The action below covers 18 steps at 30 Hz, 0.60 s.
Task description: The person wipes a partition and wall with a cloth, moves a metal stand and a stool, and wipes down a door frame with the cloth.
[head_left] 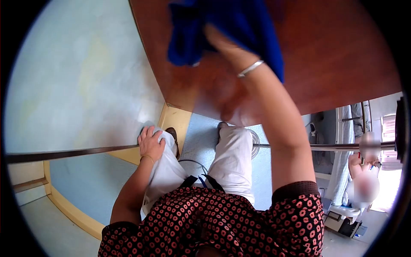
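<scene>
Now the cloth (254, 21) drapes about your right hand (216, 38), before the panel (338, 55); its hidden fingers' closure you can't tell. Your left hand (152, 142), spread, grasping nothing, rests on your knee (168, 150), well apart.

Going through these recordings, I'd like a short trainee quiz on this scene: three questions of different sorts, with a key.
1. What is the left hand resting on?
2. True or false: the right hand is empty.
3. What colour is the panel behind that hand?
A. Green
B. Reddish brown
C. White

Key:
1. The left trouser leg, near the knee.
2. False: the right hand has a blue cloth, blurred at the top of the view.
3. B
</scene>
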Each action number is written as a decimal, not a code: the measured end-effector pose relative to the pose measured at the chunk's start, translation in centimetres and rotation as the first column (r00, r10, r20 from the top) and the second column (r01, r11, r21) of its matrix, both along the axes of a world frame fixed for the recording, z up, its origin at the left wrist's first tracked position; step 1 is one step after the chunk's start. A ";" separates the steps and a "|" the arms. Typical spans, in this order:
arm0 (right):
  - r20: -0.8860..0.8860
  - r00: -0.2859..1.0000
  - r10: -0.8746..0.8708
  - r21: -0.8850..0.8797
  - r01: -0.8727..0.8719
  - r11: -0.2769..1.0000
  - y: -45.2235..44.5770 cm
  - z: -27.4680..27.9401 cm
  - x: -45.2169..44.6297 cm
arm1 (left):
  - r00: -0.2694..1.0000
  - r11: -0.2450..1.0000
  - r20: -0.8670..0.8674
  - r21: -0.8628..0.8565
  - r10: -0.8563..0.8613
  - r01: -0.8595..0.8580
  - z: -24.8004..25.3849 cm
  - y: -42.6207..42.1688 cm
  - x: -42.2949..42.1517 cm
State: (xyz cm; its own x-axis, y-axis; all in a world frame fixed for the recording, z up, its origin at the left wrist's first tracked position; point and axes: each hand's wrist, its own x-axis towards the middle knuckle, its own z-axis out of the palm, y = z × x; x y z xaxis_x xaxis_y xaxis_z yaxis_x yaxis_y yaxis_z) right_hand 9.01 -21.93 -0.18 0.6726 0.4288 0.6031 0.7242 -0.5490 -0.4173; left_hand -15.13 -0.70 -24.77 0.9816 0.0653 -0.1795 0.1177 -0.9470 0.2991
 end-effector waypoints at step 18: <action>-0.727 0.668 -0.157 -0.093 0.131 0.987 -16.8 -9.9 -10.5 | 0.997 1.000 0.075 0.008 -0.013 0.013 -3.2 0.7 -0.1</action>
State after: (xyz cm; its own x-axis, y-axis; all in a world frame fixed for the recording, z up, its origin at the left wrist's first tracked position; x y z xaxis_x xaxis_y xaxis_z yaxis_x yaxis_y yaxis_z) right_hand -1.49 -38.78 -10.03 0.9473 0.2975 -0.1190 0.1063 -0.6422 -0.7592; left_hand -15.21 0.03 -27.93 0.9931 0.0535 -0.1044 0.0827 -0.9506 0.2992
